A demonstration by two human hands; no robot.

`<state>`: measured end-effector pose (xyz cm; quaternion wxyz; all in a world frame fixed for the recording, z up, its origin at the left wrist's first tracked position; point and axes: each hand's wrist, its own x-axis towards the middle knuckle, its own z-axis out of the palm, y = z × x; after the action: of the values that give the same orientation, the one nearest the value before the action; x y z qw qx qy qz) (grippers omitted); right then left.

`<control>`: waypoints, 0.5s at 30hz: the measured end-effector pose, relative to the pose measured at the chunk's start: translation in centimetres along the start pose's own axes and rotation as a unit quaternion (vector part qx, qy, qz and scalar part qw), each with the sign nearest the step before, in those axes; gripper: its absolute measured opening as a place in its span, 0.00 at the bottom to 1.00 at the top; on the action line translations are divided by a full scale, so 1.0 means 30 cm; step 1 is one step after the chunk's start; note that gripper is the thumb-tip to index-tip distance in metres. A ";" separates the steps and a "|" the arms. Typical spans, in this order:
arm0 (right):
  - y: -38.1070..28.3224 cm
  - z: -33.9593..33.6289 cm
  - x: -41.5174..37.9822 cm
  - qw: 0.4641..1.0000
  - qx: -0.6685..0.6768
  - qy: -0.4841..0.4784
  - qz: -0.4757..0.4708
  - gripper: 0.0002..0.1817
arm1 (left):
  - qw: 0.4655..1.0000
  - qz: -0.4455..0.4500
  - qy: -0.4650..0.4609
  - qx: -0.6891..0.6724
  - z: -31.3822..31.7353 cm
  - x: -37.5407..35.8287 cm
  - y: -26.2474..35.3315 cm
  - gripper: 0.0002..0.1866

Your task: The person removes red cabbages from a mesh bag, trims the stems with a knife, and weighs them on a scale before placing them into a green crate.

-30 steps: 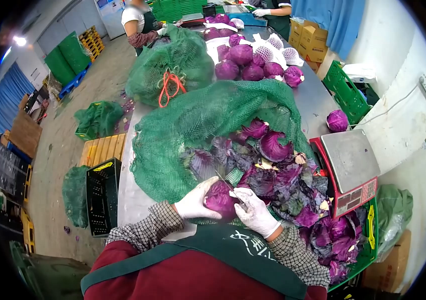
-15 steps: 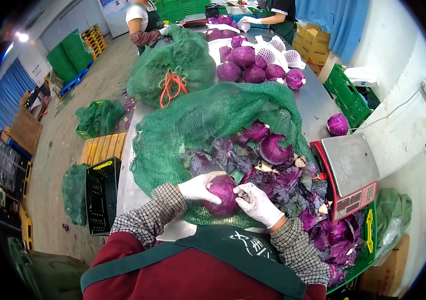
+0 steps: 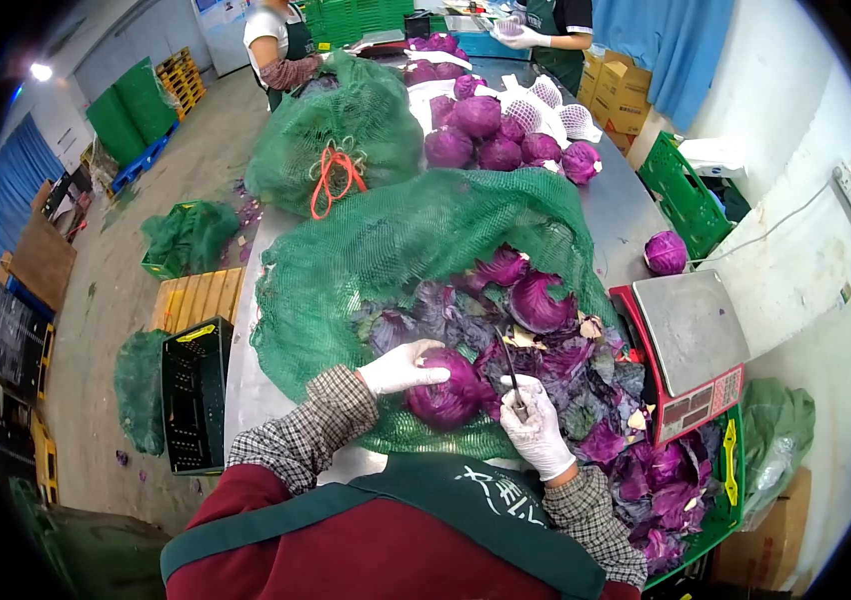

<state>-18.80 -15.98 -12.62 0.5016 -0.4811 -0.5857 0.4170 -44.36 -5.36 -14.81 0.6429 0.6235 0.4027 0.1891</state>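
Observation:
My left hand [image 3: 404, 369], in a white glove, grips the left and upper side of a red cabbage [image 3: 446, 390]. Just right of that head, my gloved right hand [image 3: 534, 420] is closed on a knife [image 3: 509, 360] with a thin dark blade pointing up and away from me. A loose leaf edge shows at the cabbage's right side, near the knife hand. Beneath and beyond lies a green mesh bag [image 3: 386, 230], spread over the table, with trimmed purple leaves [image 3: 436, 315] and another cabbage [image 3: 543, 302] on it.
A red scale [image 3: 691, 335] stands at the right above a green crate [image 3: 731, 480] of leaves. Behind lie a tied full mesh bag [image 3: 336, 140] and several cabbages [image 3: 476, 118]. One cabbage [image 3: 666, 253] sits near the wall. Two people work at the far end.
My right hand has moved right and slightly down, off the cabbage, and the knife blade has swung to point up. My left hand stays on the cabbage.

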 end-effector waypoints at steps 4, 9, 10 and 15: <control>-0.051 -0.038 -0.008 0.944 -0.269 -0.077 -0.175 0.11 | 0.998 -0.049 0.030 -0.007 0.034 -0.006 0.068 0.45; -0.174 -0.068 -0.089 0.990 -0.056 -0.133 -0.004 0.07 | 0.994 -0.068 0.090 -0.013 0.081 0.007 0.043 0.41; -0.159 -0.076 -0.103 0.992 -0.037 -0.120 -0.010 0.05 | 0.991 -0.073 0.111 -0.006 0.088 0.009 0.037 0.39; -0.095 -0.197 -0.098 0.982 0.024 0.048 0.183 0.03 | 0.975 -0.191 0.112 0.010 0.037 -0.045 0.048 0.54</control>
<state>-13.26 -19.38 -9.54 0.4556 -0.5873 -0.4528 0.4924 -43.96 -6.88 -13.17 0.6115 0.5162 0.5859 0.1277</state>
